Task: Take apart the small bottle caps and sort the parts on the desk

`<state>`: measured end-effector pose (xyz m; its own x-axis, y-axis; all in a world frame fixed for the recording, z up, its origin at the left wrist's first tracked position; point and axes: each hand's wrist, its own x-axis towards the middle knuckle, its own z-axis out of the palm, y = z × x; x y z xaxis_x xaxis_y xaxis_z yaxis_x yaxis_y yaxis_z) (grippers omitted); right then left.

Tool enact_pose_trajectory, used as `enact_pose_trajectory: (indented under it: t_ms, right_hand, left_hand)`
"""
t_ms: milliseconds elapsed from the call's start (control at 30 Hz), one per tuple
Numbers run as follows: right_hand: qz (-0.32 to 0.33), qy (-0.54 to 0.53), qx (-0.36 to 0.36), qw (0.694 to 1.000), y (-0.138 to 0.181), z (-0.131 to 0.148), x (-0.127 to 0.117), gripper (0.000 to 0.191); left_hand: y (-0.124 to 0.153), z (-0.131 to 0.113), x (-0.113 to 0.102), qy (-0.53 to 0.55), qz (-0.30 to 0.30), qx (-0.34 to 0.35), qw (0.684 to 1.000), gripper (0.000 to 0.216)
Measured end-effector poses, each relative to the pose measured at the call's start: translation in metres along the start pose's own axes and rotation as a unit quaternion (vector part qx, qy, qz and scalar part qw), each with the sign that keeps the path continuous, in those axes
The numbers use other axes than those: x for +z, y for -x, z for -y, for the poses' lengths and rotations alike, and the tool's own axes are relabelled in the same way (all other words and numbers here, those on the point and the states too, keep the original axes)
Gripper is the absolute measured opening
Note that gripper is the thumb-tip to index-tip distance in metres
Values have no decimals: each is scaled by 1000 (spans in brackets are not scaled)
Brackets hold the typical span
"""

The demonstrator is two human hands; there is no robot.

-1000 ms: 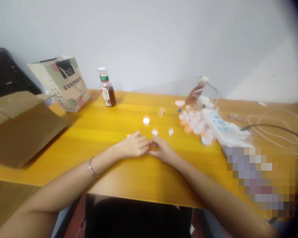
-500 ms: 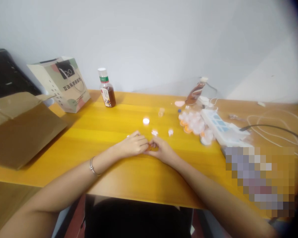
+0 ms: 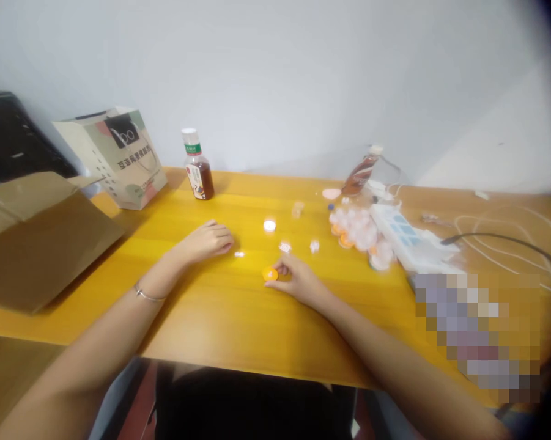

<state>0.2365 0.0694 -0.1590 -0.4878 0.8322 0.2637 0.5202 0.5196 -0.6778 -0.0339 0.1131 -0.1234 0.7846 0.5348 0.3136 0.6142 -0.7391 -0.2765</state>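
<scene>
Between the thumb and fingers of my right hand is a small round orange disc with a paler middle, held just over the table. My left hand is to the left, apart from it, with the fingers curled down and together. What those fingers hold, if anything, is hidden. Small white pieces lie just right of my left hand. Beyond the hands sits a round white piece with a dark spot. Two small pale patterned pieces, one nearer and one farther right, are also on the table.
Several pale and orange round pieces cluster at the right beside a white tray with blue patches. A brown bottle leans behind them. Another bottle, a paper bag and a cardboard box stand left. Cables run right.
My left hand has come away from my right hand and moved left. The orange disc, mostly hidden before, now shows in my right hand, which has stayed nearly in place.
</scene>
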Motion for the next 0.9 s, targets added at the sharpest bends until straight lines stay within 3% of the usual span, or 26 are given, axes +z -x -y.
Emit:
enact_pose_trajectory:
  t_ms: [233, 467, 667, 900]
  right_hand:
    - [1, -1, 0, 1000, 0, 1, -1, 26]
    - [0, -3, -6, 1000, 0, 0, 0, 27]
    - [3, 3, 1, 1000, 0, 0, -1, 27]
    - [8, 5, -1, 1000, -2, 1, -2, 26]
  left_hand:
    - [3, 6, 2, -34, 60, 36, 997, 23]
    - [5, 7, -6, 19, 68, 1, 998, 20]
    - [-9, -2, -2, 164, 8, -88, 982, 22]
    - [-64, -20, 28, 222, -3, -222, 949, 32]
